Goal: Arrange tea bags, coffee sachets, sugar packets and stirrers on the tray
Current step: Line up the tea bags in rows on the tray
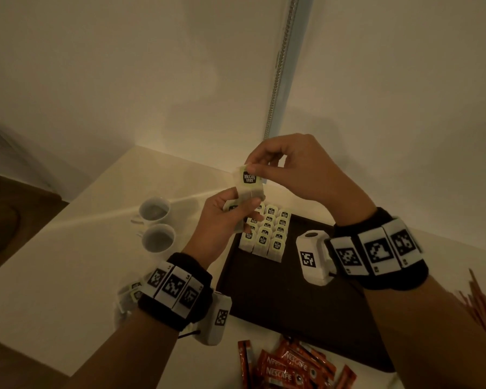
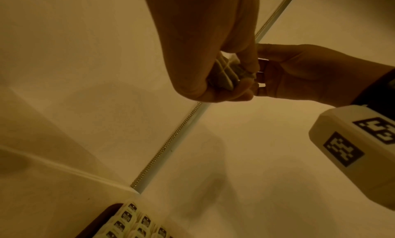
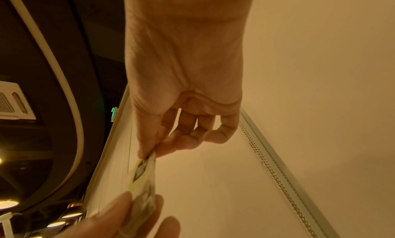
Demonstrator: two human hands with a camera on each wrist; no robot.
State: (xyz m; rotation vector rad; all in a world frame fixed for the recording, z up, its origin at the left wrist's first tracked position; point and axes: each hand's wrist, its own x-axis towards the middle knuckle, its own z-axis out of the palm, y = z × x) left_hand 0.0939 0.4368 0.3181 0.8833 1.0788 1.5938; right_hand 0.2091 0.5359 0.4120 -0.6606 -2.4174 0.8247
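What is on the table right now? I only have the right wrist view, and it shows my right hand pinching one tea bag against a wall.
Observer: The head view shows a dark tray with tea bags laid in neat rows at its far end.
Operator: Is the left hand free?
Observer: No, the left hand grips a small bundle of tea bags; the right hand pinches the top of the raised tea bag above it.
Operator: Where are the coffee sachets?
Observer: The red coffee sachets lie in a loose pile on the table, off the tray's near edge.
Operator: Anything else nearby?
Observer: Two white cups stand to the left of the tray.
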